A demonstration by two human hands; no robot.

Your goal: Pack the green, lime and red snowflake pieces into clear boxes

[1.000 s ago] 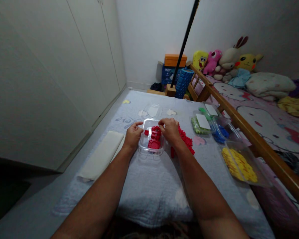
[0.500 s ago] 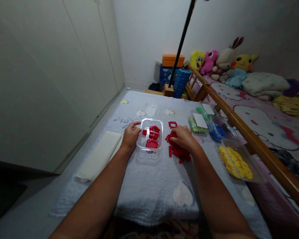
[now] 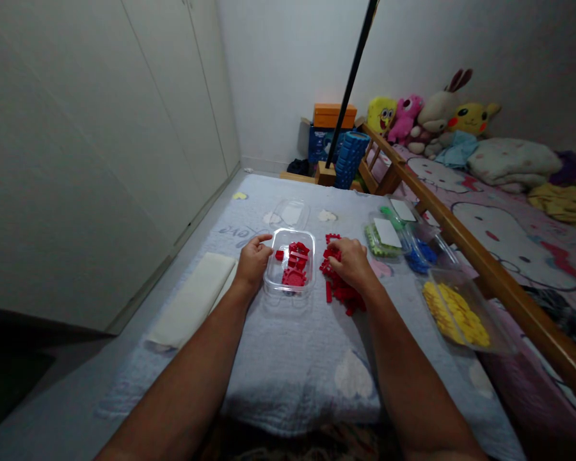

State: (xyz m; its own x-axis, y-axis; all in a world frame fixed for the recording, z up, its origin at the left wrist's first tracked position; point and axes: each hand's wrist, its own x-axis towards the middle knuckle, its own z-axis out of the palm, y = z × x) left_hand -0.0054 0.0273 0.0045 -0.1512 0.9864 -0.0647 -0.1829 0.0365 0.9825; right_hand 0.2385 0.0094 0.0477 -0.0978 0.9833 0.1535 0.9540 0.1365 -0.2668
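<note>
A clear plastic box with several red pieces in it sits on a pale quilted mat. My left hand rests against the box's left side, its fingers curled on the rim. To the right of the box, my right hand lies on a loose pile of red pieces, its fingers bent down and closed over some of them. Part of the pile is hidden under the hand.
The box's clear lid lies farther back. Boxes of green, blue and yellow pieces stand at the right beside a wooden bed rail. A folded white cloth lies left. A black pole rises behind.
My right hand left the box for the red pile on the mat, then shifted slightly back over it. My left hand stayed on the box.
</note>
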